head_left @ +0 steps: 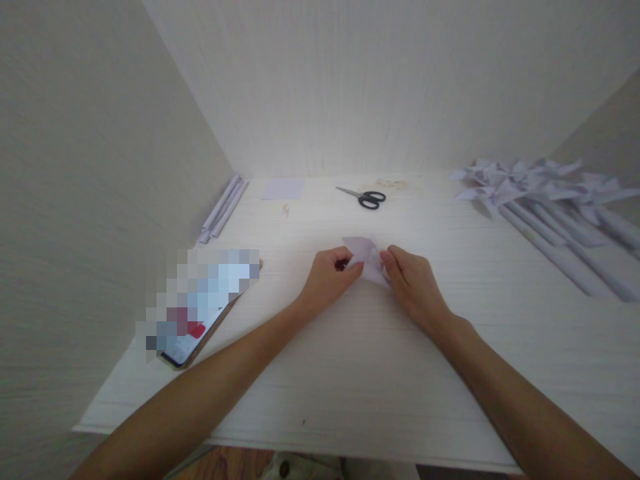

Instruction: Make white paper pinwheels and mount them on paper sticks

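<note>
Over the middle of the white table, a small sheet of pale lilac paper (369, 257) is held between my two hands, its top edge curling over. My left hand (330, 275) grips the paper's left side, thumb in front and fingers behind. On the right side, my right hand (411, 280) pinches the paper's edge between thumb and fingers. The fingertips behind the sheet are partly hidden. Black-handled scissors (369, 198) lie beyond the paper, blades pointing left.
Paper pinwheels with rolled sticks (545, 200) are heaped at the right. Rolled paper tubes (223, 208) rest by the left wall, near a flat paper square (283, 189) and tiny pale bits (285, 209). A phone (213, 320), partly blurred out, lies left of my left forearm.
</note>
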A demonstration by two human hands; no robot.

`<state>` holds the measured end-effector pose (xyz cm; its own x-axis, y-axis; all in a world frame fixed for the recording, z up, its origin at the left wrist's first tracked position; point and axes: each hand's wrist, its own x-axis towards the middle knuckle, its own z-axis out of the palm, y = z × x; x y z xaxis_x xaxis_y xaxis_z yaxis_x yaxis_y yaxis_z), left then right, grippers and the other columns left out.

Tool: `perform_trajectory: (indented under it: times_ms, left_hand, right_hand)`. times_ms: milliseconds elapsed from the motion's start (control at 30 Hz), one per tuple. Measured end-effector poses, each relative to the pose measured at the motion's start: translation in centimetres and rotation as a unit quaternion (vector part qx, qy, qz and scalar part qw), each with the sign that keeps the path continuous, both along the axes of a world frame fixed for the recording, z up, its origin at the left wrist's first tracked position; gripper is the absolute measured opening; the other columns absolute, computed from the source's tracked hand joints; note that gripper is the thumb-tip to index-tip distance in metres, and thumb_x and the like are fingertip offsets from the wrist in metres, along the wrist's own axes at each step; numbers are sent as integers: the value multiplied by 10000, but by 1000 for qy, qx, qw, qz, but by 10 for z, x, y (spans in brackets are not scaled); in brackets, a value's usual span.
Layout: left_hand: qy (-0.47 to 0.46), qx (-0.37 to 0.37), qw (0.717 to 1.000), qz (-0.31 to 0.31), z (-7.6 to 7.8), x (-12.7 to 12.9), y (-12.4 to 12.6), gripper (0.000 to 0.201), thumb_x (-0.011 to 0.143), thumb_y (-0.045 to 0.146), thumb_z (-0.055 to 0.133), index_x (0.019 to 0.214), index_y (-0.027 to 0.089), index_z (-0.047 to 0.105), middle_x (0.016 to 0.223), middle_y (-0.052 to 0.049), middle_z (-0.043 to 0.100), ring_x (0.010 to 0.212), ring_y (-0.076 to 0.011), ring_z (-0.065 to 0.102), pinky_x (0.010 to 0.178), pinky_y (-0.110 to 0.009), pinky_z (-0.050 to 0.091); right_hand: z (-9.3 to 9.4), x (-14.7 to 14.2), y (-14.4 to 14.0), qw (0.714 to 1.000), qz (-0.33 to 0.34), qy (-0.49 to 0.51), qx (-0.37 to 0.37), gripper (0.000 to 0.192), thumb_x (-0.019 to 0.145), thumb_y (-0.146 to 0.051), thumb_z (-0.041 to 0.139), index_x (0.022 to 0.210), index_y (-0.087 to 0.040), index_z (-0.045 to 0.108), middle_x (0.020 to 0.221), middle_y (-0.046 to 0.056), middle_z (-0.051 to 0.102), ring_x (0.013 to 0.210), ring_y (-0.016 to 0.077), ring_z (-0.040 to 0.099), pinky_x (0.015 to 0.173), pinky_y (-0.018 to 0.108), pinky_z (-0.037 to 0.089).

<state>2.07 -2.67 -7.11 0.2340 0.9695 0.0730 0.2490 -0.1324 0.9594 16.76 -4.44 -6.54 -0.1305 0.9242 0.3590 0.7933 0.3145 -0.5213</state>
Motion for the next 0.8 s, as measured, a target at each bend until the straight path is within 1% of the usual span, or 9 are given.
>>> perform_trajectory:
  times_ms: [67, 200, 333, 433, 533, 633, 733, 800]
  left_hand:
    - [3, -1, 1000, 1, 0, 0, 0, 118, 654, 229, 504, 608, 134, 555, 578, 23, 499, 561, -90, 462, 524, -210, 368]
    - [-3, 18, 1000, 13, -2, 0, 1, 142, 650, 245, 522, 555, 140, 512, 543, 37, 455, 527, -76, 420, 495, -200, 339]
    - [8, 28, 999, 26, -3, -1, 2, 182, 645, 279, 542, 534, 145, 486, 521, 41, 427, 510, -73, 399, 482, -202, 330]
    - [18, 24, 999, 30, -3, -1, 1, 174, 649, 282, 535, 549, 142, 509, 520, 35, 440, 526, -84, 423, 497, -212, 345]
    - [10, 13, 999, 41, -2, -1, 1, 182, 651, 290, 537, 552, 137, 522, 512, 34, 448, 513, -83, 424, 491, -214, 342]
    - [-14, 4, 999, 45, -2, -1, 1, 181, 649, 294, 540, 563, 135, 540, 530, 29, 481, 513, -84, 443, 504, -216, 356]
    - [-52, -1, 998, 36, -3, -1, 2, 137, 649, 255, 530, 590, 136, 565, 569, 20, 528, 554, -95, 488, 546, -219, 385]
    - [-71, -5, 997, 35, -2, -1, 3, 113, 647, 233, 527, 620, 136, 579, 590, 16, 552, 576, -102, 510, 565, -222, 398]
  right_hand:
    - [-1, 0, 0, 1000, 12, -19, 5, 279, 852, -282, 267, 603, -200, 365, 540, -6, 457, 471, 116, 388, 465, 239, 260]
    - [1, 1, -1, 998, 22, -65, 15, 248, 843, -252, 294, 603, -207, 337, 594, 11, 467, 516, 130, 388, 493, 251, 267]
    - [3, 3, -2, 996, 35, -83, 23, 211, 822, -219, 338, 612, -203, 356, 618, 13, 476, 536, 132, 392, 508, 255, 268]
    - [3, 3, -2, 997, 43, -55, 31, 185, 802, -213, 383, 618, -195, 388, 622, 9, 491, 530, 120, 398, 501, 244, 275]
    - [3, 1, -3, 998, 35, -6, 50, 166, 776, -217, 449, 615, -186, 426, 597, -2, 498, 518, 107, 415, 496, 227, 297]
    - [4, 0, -5, 996, 42, 32, 75, 165, 750, -195, 498, 589, -176, 467, 572, -7, 501, 512, 99, 434, 495, 216, 322]
    - [3, 0, -6, 992, 59, 57, 91, 168, 732, -169, 523, 566, -169, 505, 577, -2, 529, 521, 97, 464, 499, 210, 347]
    - [2, 0, -5, 992, 49, 61, 97, 164, 722, -183, 547, 561, -167, 520, 565, -4, 543, 506, 97, 471, 488, 211, 352]
